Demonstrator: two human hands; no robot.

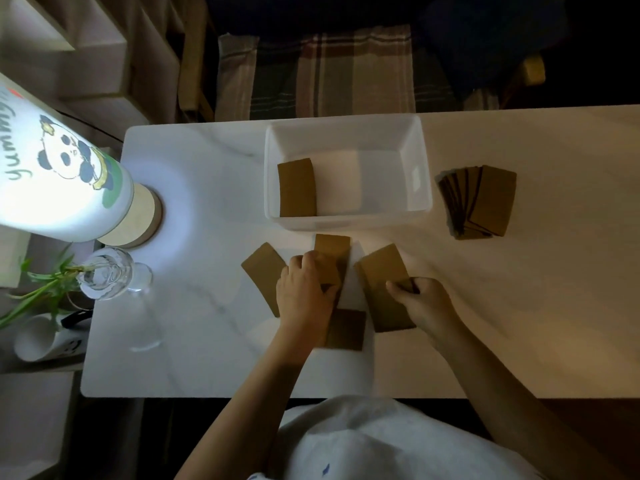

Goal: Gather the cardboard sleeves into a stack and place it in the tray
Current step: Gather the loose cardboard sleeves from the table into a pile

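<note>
Several brown cardboard sleeves lie flat on the white table in front of the white tray [419,188]. One sleeve [297,188] lies inside the tray at its left side. My left hand [304,289] presses on the middle sleeve [333,249], fingers curled over it. A left sleeve [260,271] lies beside that hand, and another sleeve [346,330] shows below it. My right hand [422,301] pinches the edge of the right sleeve [384,271]. A fanned pile of sleeves [479,200] rests to the right of the tray.
A lit lamp with a panda print [65,174] stands at the table's left, with a glass vase [107,275] holding a green plant next to it. A white mug [45,337] sits off the table's left edge. A plaid-covered chair [329,71] is behind the table.
</note>
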